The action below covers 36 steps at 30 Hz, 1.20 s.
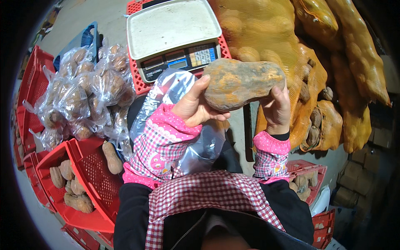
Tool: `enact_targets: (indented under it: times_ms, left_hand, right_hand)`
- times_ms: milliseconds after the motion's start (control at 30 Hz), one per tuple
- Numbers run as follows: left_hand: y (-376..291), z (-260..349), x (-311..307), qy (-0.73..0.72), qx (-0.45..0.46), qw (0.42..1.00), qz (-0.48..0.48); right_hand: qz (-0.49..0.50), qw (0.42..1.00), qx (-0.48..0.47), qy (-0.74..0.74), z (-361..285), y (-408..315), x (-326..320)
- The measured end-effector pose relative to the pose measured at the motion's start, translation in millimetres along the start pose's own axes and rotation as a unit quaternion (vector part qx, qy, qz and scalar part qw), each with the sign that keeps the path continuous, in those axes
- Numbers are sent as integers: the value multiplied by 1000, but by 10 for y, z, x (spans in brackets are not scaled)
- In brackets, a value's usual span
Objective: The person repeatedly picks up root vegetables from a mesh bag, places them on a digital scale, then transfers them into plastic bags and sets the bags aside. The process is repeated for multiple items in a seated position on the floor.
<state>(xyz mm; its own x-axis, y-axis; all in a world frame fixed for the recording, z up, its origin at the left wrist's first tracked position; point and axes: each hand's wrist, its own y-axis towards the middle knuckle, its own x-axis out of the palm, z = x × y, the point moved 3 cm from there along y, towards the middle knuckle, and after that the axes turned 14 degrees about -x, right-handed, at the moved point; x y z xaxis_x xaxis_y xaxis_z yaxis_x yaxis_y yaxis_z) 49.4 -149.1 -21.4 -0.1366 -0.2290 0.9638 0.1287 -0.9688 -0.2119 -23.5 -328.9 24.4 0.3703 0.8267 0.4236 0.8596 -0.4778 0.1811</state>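
A mottled orange-and-grey butternut-type squash [242, 82] lies sideways between my two hands, in front of the scale. My left hand [195, 106] grips its wide round end, thumb on the near upper side and fingers beneath. Around the narrower end is my right hand [276, 104], its thumb pressed against the skin. Just beyond the squash stands a digital weighing scale [173, 28] with a bare, dirt-specked white pan and a keypad facing me. Clear plastic bags [200, 153] lie over my lap, partly hidden by my left forearm.
Bagged squashes [84, 90] are heaped at the left. Red plastic crates [97, 175] with loose squashes stand below them; another crate [307, 178] is at lower right. Large yellow mesh sacks [259, 28] crowd the right side. The scale rests on a red crate [135, 75].
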Motion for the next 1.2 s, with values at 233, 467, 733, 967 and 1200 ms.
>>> enact_targets:
  times_ms: [233,467,733,967,1200]
  left_hand:
    - [-6,-175,-181,120,-56,991,-12]
    - [259,-524,14,409,-176,894,38]
    - [276,-316,-161,449,-60,877,158]
    - [264,-286,-197,421,-22,897,131]
    - [240,-265,-204,419,5,898,130]
  right_hand:
    - [-100,989,3,-113,-326,-305,-383]
    - [142,976,83,142,103,-1518,-972]
    - [527,830,-168,74,-621,-2832,-2412]
    - [703,631,-236,-228,-1965,-4002,-3832]
    - [440,851,95,-271,-755,-3080,-3939]
